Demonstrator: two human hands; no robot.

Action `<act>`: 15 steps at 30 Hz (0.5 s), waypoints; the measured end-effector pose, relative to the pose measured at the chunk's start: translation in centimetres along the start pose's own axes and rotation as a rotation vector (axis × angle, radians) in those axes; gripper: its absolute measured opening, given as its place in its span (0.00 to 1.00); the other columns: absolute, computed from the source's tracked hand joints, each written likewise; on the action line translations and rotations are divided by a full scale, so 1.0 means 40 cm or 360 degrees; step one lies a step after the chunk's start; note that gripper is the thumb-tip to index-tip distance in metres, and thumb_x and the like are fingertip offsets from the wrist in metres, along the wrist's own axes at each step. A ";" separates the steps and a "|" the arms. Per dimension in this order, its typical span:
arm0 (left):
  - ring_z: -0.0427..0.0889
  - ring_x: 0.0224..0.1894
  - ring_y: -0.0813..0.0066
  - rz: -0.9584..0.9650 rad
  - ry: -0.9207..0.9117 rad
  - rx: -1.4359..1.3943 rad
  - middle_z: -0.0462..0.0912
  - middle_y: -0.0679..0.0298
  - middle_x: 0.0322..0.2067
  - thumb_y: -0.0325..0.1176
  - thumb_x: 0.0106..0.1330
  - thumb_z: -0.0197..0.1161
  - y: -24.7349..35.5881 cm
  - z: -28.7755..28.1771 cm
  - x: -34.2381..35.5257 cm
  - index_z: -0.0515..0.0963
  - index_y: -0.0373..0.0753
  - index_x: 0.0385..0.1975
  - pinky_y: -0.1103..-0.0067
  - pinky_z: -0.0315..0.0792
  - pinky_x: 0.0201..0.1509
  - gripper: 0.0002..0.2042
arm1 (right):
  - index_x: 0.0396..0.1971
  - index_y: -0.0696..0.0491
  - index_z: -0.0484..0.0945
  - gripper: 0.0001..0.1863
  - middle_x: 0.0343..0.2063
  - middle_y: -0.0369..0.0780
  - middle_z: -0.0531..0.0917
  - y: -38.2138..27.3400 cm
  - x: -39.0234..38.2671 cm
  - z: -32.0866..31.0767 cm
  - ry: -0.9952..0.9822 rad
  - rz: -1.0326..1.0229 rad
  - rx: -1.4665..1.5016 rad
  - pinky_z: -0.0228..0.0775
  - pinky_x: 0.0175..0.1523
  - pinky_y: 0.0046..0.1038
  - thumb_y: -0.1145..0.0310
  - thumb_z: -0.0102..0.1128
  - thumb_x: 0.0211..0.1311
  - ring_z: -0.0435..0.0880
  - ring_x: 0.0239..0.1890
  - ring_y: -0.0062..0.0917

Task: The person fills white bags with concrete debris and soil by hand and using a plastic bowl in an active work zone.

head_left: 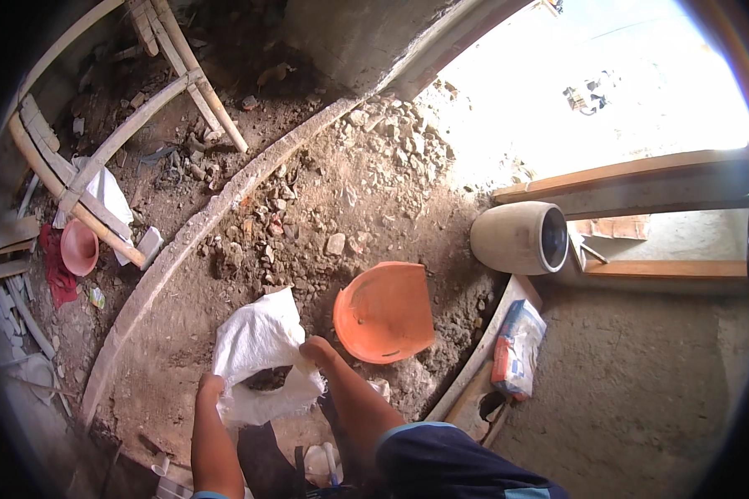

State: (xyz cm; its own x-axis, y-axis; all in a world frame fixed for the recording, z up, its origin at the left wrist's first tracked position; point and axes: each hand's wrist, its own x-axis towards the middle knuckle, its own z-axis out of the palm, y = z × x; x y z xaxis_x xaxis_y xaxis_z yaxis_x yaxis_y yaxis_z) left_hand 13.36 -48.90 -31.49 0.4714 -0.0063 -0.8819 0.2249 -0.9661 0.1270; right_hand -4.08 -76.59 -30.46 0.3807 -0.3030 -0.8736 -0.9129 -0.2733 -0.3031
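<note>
A white woven sack (258,328) hangs in front of me, its mouth spread and the inside partly dark. My left hand (210,386) is closed on the left side of the sack's rim. On the opposite side, my right hand (314,350) grips the rim too. Just beyond my right hand, an orange scoop-shaped pan (384,312) with one straight edge lies on the dirt. Broken rubble (334,244) and loose earth cover the ground past the sack.
To the right, a pale barrel-shaped pot (512,238) lies on its side beside wooden beams (624,175). A printed bag (519,349) leans below it. At the left, a curved concrete kerb (154,291) separates a wooden pole frame (125,154) and a pink bowl (80,248).
</note>
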 end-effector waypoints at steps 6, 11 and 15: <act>0.76 0.52 0.49 -0.0170 0.0296 -0.0290 0.76 0.41 0.48 0.36 0.54 0.58 -0.072 -0.030 -0.106 0.71 0.22 0.47 0.66 0.72 0.51 0.25 | 0.16 0.49 0.81 0.07 0.17 0.39 0.80 0.053 0.008 0.058 0.0187 -0.0778 -0.0913 0.72 0.30 0.33 0.63 0.60 0.43 0.80 0.22 0.30; 0.79 0.49 0.54 -0.0269 0.0107 -0.0358 0.80 0.43 0.43 0.54 0.50 0.62 0.146 -0.007 -0.275 0.76 0.26 0.45 0.69 0.71 0.51 0.34 | 0.14 0.49 0.79 0.05 0.18 0.42 0.81 0.166 -0.009 -0.008 0.0422 -0.1012 -0.1108 0.73 0.30 0.38 0.67 0.58 0.44 0.81 0.23 0.36; 0.80 0.46 0.59 -0.0307 -0.0092 -0.0411 0.81 0.50 0.44 0.51 0.49 0.67 0.082 -0.006 -0.255 0.79 0.35 0.45 0.72 0.72 0.49 0.28 | 0.22 0.60 0.78 0.17 0.20 0.49 0.80 0.140 -0.032 -0.007 0.0099 -0.0705 -0.0258 0.71 0.33 0.41 0.59 0.52 0.55 0.79 0.25 0.42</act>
State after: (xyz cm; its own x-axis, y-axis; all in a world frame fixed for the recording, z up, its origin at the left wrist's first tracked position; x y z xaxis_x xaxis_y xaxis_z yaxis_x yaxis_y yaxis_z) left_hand 9.50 -51.94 -21.98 0.3514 0.1490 -0.9243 0.5175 -0.8536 0.0592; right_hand -9.63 -77.97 -30.92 0.7408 -0.1780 -0.6477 -0.6280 -0.5259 -0.5737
